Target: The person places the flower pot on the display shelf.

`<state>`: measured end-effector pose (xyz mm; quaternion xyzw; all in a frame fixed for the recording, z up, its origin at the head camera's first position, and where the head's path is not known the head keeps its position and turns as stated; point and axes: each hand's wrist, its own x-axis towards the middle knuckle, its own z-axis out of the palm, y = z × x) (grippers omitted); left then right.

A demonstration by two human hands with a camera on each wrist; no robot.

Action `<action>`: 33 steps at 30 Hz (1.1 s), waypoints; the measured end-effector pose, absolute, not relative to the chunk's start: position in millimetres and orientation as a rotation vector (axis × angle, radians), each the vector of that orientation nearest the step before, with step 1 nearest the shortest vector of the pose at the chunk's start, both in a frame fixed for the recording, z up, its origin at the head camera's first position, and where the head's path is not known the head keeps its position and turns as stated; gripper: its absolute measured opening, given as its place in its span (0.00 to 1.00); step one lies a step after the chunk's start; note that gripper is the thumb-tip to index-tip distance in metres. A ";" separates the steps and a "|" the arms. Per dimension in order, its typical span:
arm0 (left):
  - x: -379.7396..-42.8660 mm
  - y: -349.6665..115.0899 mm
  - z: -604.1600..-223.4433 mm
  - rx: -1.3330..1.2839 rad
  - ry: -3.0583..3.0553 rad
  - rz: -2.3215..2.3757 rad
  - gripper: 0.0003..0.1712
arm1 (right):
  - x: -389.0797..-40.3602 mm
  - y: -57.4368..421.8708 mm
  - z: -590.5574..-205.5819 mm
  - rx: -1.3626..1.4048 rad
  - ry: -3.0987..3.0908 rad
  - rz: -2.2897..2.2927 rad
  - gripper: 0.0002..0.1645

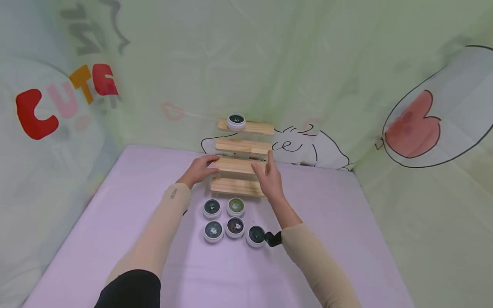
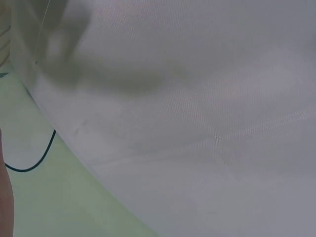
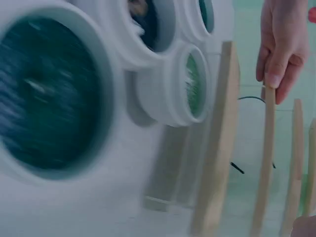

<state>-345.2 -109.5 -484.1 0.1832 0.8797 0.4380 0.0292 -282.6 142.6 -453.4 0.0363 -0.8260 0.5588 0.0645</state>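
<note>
A tiered wooden rack [image 1: 242, 186] with narrow pale boards stands near the back of the table. My left hand [image 1: 200, 169] pinches the left end of its second-lowest board [image 3: 264, 148] between thumb and fingers; the right wrist view shows this grip from the side. At the rack's right side, my right hand [image 1: 271, 179] has its thumb and fingers extended, overlapping the board ends in the head view. One white round jar [image 1: 236, 122] with a dark green top sits on the highest board, toward its left end.
Several similar jars [image 1: 213, 231] stand on the table in front of the rack, one with a lighter green top [image 3: 194, 86]. The nearest right jar [image 1: 256, 236] is beside my right wrist strap. A pale lilac cloth [image 1: 327, 239] covers the table, with printed curtains [image 1: 185, 64] behind.
</note>
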 end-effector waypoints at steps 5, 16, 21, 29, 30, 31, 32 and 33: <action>-338.8 -112.0 -484.5 0.529 2.698 1.358 0.32 | -250.2 149.2 -479.2 0.098 -2.496 1.653 0.49; -335.5 -114.8 -485.9 0.508 2.710 1.373 0.31 | -205.4 163.4 -507.1 0.059 -2.524 1.660 0.50; -334.3 -114.8 -485.1 0.488 2.701 1.393 0.31 | -187.2 166.7 -516.6 0.043 -2.519 1.672 0.49; -341.8 -112.3 -489.7 0.519 2.683 1.419 0.31 | -164.4 171.2 -535.4 -0.081 -2.556 1.689 0.49; -342.9 -111.9 -490.1 0.524 2.685 1.414 0.31 | -162.0 172.0 -538.3 -0.078 -2.556 1.683 0.49; -343.6 -111.5 -489.7 0.531 2.686 1.413 0.31 | -159.9 172.6 -541.6 -0.068 -2.552 1.676 0.50; -344.0 -111.1 -489.2 0.529 2.686 1.412 0.31 | -158.2 173.4 -545.2 -0.063 -2.552 1.665 0.50; -344.2 -110.7 -488.4 0.531 2.690 1.408 0.31 | -156.4 174.0 -549.1 -0.048 -2.546 1.663 0.50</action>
